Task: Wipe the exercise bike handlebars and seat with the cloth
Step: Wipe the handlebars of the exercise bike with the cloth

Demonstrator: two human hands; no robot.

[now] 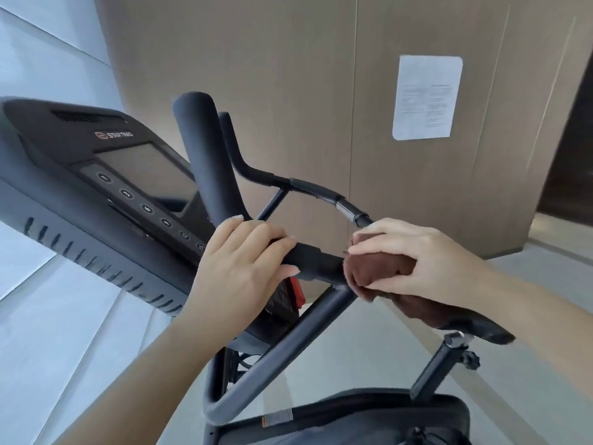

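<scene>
The exercise bike's black handlebars (pixel 205 162) curve up through the middle of the view. My left hand (pixel 244 261) is closed around the near horizontal grip. Just to its right, my right hand (pixel 414 261) holds a brown cloth (pixel 375 268) wrapped around the same bar, and the cloth's loose end hangs under my wrist. The black seat (pixel 475 327) shows lower right on its post, partly hidden behind my right forearm.
The bike's console (pixel 106 175) with a dark screen and numbered buttons fills the left side. A brown panelled wall with a white paper notice (pixel 426 97) stands behind. The bike's black frame (pixel 353 419) lies at the bottom over a pale floor.
</scene>
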